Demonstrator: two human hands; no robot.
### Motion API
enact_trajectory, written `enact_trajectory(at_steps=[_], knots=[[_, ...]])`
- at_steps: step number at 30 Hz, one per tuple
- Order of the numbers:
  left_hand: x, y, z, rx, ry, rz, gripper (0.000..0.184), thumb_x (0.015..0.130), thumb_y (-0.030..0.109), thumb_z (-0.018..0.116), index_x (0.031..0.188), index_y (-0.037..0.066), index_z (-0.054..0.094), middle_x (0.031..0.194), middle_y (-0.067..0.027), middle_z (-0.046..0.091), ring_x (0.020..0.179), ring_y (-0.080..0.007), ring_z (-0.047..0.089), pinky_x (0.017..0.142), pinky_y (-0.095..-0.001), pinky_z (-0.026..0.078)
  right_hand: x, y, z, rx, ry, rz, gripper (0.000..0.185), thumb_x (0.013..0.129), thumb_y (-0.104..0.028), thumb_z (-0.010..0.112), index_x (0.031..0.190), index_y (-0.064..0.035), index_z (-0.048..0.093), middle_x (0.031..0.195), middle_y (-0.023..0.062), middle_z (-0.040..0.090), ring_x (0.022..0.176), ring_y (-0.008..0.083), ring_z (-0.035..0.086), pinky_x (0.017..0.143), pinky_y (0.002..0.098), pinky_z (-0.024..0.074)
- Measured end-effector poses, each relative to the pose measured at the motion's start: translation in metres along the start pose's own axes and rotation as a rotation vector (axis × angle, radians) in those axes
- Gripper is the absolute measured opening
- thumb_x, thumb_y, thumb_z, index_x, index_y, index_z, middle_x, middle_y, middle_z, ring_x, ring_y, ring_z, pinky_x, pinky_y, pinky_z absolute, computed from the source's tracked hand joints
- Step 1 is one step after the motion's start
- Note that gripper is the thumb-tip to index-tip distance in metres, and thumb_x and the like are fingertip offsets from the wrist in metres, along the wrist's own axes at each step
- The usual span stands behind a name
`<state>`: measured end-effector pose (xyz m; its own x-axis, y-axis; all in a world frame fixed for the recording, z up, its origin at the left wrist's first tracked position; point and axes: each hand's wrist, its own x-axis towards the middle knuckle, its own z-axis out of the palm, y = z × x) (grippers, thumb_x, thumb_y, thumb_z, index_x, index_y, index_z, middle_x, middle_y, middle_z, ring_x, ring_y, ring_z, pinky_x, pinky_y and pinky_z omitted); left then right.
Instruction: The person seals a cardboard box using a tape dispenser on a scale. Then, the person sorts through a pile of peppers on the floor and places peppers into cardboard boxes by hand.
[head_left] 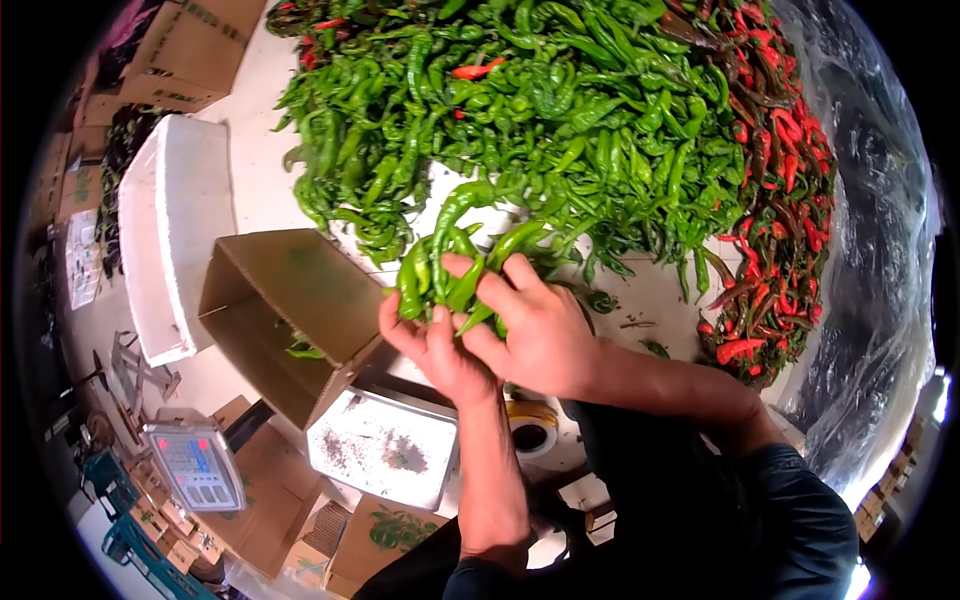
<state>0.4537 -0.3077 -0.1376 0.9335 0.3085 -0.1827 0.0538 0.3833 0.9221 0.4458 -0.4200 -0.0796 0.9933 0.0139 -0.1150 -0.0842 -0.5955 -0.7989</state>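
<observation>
Several long green chili peppers point(440, 250) are bunched between my two hands, in front of the big pile. My left hand point(445, 358) is curled under the bunch from below, with its fingers closed around the lower ends. From the right, my right hand point(545, 335) grips peppers of the same bunch, its fingers bent over them. Just beyond my hands lies the large heap of green chili peppers point(560, 110), with a few red ones mixed in. To the left, an open cardboard box point(300, 275) lies tilted, with a green pepper visible inside.
Red and dark chili peppers point(775, 200) form a strip on the right, beside clear plastic sheeting point(870, 180). A white foam box point(185, 220) stands at left. Below are a scale display point(195, 465), a dirt-specked white tray point(385, 450) and a tape roll point(533, 432).
</observation>
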Motion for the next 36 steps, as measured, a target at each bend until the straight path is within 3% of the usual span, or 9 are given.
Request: enact_trajectory(at_steps=[3,7,8,11,18,23,26,32,36], knots=[[0.013,0.054,-0.003,-0.052,0.001,0.24,0.049,0.094,0.003,0.048,0.142,0.011,0.037,0.139,-0.0209,0.05,0.124,-0.0313,0.054,0.108,-0.0465,0.046,0.014,-0.043,0.001,0.062,0.018,-0.178,0.055,0.09,-0.03,0.069,0.142,-0.0174,0.055,0.119,0.0165,0.054,0.081,0.0376,0.068,0.067,0.0457,0.0597],[0.029,0.101,-0.018,0.099,-0.076,0.609,0.05,0.089,-0.001,0.058,0.134,0.01,0.037,0.137,-0.0235,0.048,0.123,-0.0324,0.053,0.106,-0.0479,0.045,0.036,-0.072,0.022,0.296,0.26,-0.532,0.057,0.082,-0.008,0.077,0.132,0.0084,0.057,0.101,0.0153,0.068,0.085,0.0293,0.067,0.077,0.0366,0.0531],[0.031,0.103,-0.022,0.161,-0.091,0.69,0.047,0.089,-0.002,0.059,0.131,0.008,0.039,0.135,-0.0238,0.049,0.122,-0.0327,0.052,0.108,-0.0482,0.041,0.041,-0.069,0.03,0.309,0.333,-0.63,0.062,0.083,-0.015,0.077,0.14,-0.0021,0.055,0.107,0.0144,0.067,0.079,0.0292,0.066,0.076,0.0377,0.0554],[0.029,0.092,-0.03,0.271,-0.104,0.781,0.046,0.088,-0.002,0.063,0.127,0.007,0.041,0.132,-0.0247,0.049,0.121,-0.0337,0.051,0.109,-0.05,0.036,0.034,-0.066,0.03,0.339,0.251,-0.565,0.06,0.084,-0.011,0.075,0.139,0.0007,0.054,0.104,0.0137,0.07,0.086,0.0294,0.067,0.08,0.0369,0.0527],[-0.002,0.081,-0.041,0.332,-0.07,0.82,0.045,0.087,0.0,0.065,0.124,0.008,0.041,0.135,-0.0309,0.049,0.124,-0.0413,0.052,0.109,-0.0534,0.038,0.014,-0.04,0.044,0.397,0.182,-0.639,0.062,0.079,-0.003,0.074,0.137,0.0042,0.053,0.109,0.0159,0.07,0.088,0.0252,0.069,0.075,0.0337,0.0535],[-0.036,0.077,-0.044,0.17,0.077,0.701,0.046,0.089,0.003,0.064,0.128,0.005,0.038,0.15,-0.0454,0.021,0.136,-0.0487,0.041,0.114,-0.0547,0.035,-0.006,-0.044,0.039,0.266,0.069,-0.652,0.054,0.08,-0.002,0.072,0.131,0.0068,0.057,0.105,0.017,0.072,0.087,0.0278,0.071,0.076,0.0345,0.0565],[-0.051,0.06,-0.048,0.221,0.099,0.648,0.049,0.089,0.002,0.059,0.132,0.005,0.036,0.154,-0.0411,0.021,0.142,-0.0477,0.035,0.116,-0.0526,0.034,-0.028,-0.038,0.034,0.231,-0.028,-0.501,0.051,0.083,-0.001,0.069,0.131,0.0088,0.057,0.11,0.0194,0.071,0.094,0.029,0.071,0.086,0.037,0.0555],[-0.078,0.035,-0.039,0.112,0.103,0.45,0.055,0.088,-0.001,0.057,0.137,-0.001,0.032,0.132,-0.0257,0.045,0.119,-0.0311,0.05,0.107,-0.0467,0.04,-0.043,-0.024,0.021,0.096,-0.043,-0.409,0.055,0.083,-0.007,0.071,0.133,0.0103,0.055,0.114,0.0211,0.07,0.099,0.0291,0.07,0.092,0.0381,0.0535],[-0.061,0.053,-0.039,0.086,0.078,0.568,0.055,0.088,0.003,0.06,0.136,0.006,0.034,0.141,-0.036,0.041,0.123,-0.0446,0.05,0.106,-0.0581,0.037,-0.031,-0.036,0.02,0.174,-0.059,-0.491,0.052,0.083,-0.009,0.073,0.129,0.0098,0.059,0.111,0.022,0.07,0.099,0.0303,0.07,0.091,0.0375,0.053]])
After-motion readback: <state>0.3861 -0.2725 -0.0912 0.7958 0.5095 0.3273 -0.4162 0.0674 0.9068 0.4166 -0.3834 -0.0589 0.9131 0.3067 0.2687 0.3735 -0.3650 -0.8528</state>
